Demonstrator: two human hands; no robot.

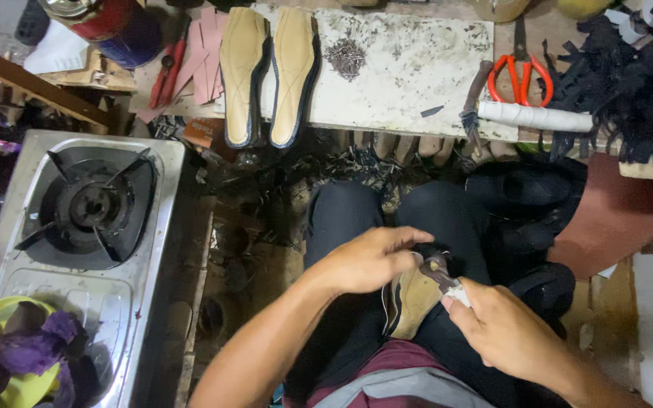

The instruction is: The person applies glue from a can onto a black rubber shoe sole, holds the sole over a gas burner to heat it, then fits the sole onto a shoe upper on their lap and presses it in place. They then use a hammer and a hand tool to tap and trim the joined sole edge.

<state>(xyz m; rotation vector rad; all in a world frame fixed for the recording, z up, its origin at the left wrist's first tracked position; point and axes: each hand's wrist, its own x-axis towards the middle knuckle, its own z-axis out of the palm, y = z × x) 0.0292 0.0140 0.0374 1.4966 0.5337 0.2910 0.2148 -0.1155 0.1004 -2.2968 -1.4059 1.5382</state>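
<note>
From the head camera, the left hand curls closed over the top edge of a tan shoe piece that rests on the person's lap between dark trouser legs. The right hand is clenched around a small metal tool, its tip touching the shoe piece just beside the left fingers. Ahead lies a white work board carrying two tan insoles, a pile of small nails and a white roll; red-handled scissors lie near. A steel gas stove stands at left.
</note>
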